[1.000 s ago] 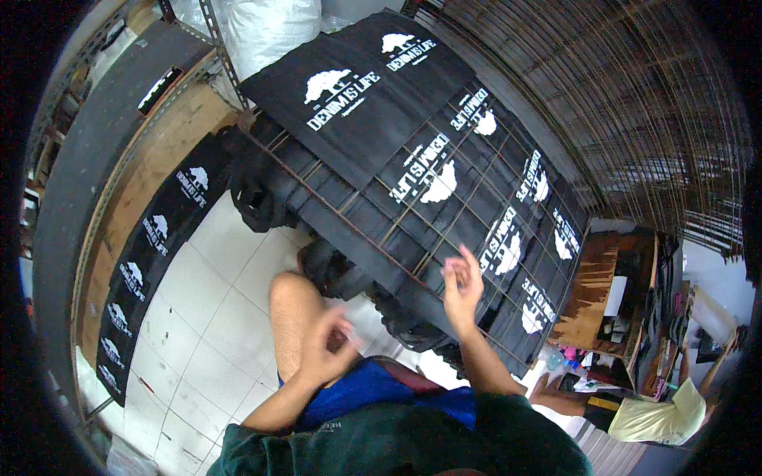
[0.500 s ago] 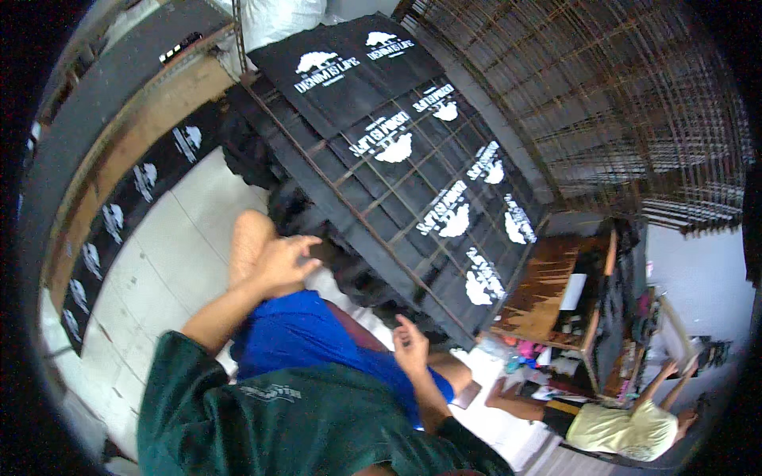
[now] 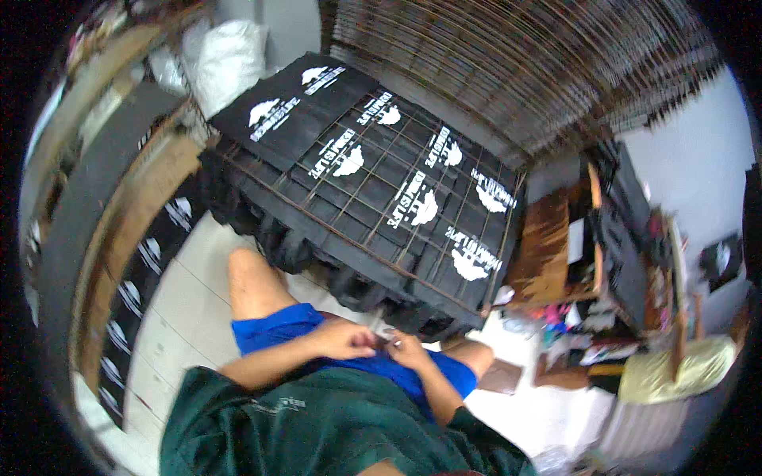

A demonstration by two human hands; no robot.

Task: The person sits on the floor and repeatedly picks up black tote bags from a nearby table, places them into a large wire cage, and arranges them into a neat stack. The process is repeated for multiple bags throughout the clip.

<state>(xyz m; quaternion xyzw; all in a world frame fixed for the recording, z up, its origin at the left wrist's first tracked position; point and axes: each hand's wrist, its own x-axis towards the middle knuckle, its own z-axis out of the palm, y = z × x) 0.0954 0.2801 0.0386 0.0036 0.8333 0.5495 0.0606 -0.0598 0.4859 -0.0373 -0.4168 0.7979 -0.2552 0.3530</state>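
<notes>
Above my lap my left hand [image 3: 346, 339] and my right hand [image 3: 407, 349] are close together, nearly meeting. The fingers of both hands are curled inward, partly blurred. A small pale patch [image 3: 384, 331] shows between the fingertips; whether it is a held thing or the floor behind cannot be told. Beyond my knees stands a table covered with black printed fabric pieces [image 3: 349, 159], with a rusty wire grid frame [image 3: 369, 190] lying over them. Neither hand touches the fabric or the grid.
Dark cloth [image 3: 278, 238] hangs bunched along the table's near side. A large wire rack [image 3: 508, 63] leans behind it. At left is a curved wooden bench [image 3: 119, 270] with black printed strips. A wooden shelf [image 3: 540, 254] and another person in a yellow shirt [image 3: 675, 371] are at right.
My hands, apart and with fingers spread before, have come together over my lap and curled. The view has turned, showing more of the left bench. The other person appears farther right.
</notes>
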